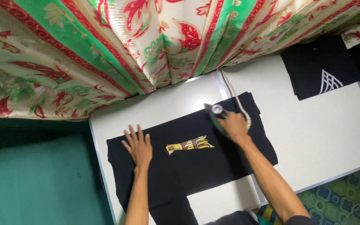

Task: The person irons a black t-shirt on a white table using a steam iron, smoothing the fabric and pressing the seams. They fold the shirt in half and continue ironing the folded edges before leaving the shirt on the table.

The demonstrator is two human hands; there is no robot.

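Right hand [233,124] closed in a grip on an iron [216,113] atop a black shirt [196,166]; left hand [138,146] lies flat, fingers spread, farther left on it.

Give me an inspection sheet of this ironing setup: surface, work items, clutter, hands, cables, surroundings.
Surface: white table, two panels side by side.
Work items: black shirt with a yellow print, spread flat; iron resting on it.
Clutter: folded black garment at the far corner of the table.
Hands: left hand pressed flat on the shirt, fingers spread; right hand gripping the iron.
Cables: pale cord running from the iron toward the curtain.
Surroundings: patterned red and green curtain; green floor.
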